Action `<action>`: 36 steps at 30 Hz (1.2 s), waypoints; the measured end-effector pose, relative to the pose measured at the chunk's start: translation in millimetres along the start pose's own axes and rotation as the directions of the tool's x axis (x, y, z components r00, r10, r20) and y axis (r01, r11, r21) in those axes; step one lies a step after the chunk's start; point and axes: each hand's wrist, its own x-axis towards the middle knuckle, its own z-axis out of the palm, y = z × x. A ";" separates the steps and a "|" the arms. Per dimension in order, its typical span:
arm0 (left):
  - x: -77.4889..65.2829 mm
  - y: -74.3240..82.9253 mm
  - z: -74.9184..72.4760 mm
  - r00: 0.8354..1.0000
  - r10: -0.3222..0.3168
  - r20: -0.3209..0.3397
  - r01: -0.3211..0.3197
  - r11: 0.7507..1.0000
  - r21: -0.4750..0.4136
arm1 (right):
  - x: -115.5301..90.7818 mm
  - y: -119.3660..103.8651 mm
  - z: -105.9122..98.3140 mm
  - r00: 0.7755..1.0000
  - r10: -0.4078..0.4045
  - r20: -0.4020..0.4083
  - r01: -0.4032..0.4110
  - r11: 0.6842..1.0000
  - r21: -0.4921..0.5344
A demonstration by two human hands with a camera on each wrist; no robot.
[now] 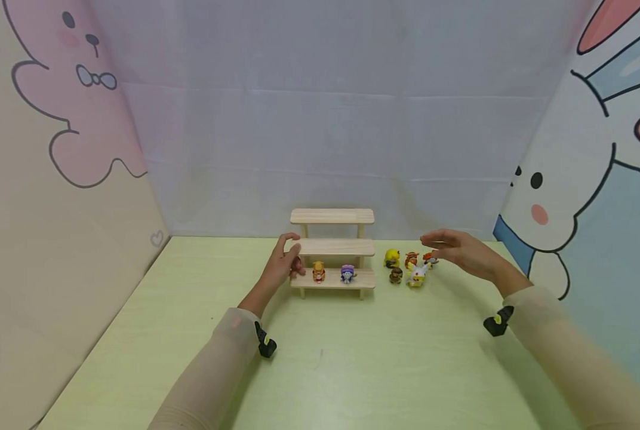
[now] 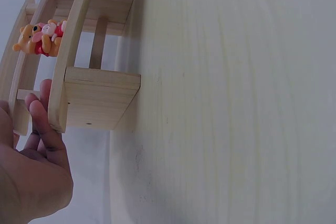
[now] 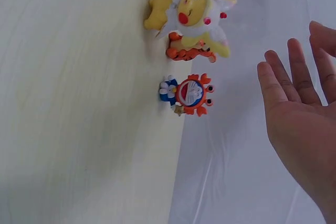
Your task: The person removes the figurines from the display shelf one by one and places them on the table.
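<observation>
My left hand (image 1: 283, 263) is at the left end of a three-tier wooden shelf (image 1: 332, 246), its loosely bent fingertips right at the end of the lowest tier. On that tier stand an orange bear figurine (image 1: 318, 272) hugging a small pink figure, and a purple-and-blue cat figurine (image 1: 347, 274). Above the figurines to the right of the shelf hovers my right hand (image 1: 462, 254), fingers extended and holding nothing. Nearest below it is a crab-hatted cat figurine (image 3: 191, 94), partly covered by the hand in the head view. A white-and-yellow figurine (image 1: 417, 275) stands in front.
Beside the shelf's right end are a yellow figurine (image 1: 392, 258), an orange striped tiger figurine (image 1: 411, 258) and a small brown figurine (image 1: 396, 275). A pale green tabletop (image 1: 320, 358) runs back to a white cloth wall (image 1: 320, 119). Cartoon-printed panels stand at both sides.
</observation>
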 end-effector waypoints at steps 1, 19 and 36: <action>0.0 0.3 -0.3 1.000 -0.002 0.003 0.002 1.000 0.000 | 1.1 -3.9 1.6 1.000 -0.006 -0.003 0.006 1.000 -0.009; 0.9 0.9 0.0 1.000 0.011 0.009 -0.011 1.000 0.020 | 26.3 -35.3 61.0 0.999 -0.044 -0.008 0.044 0.999 -0.005; 0.4 2.0 0.7 1.000 0.015 0.009 -0.015 1.000 0.015 | 30.7 -26.6 130.4 0.982 -0.114 -0.152 0.114 0.993 -0.010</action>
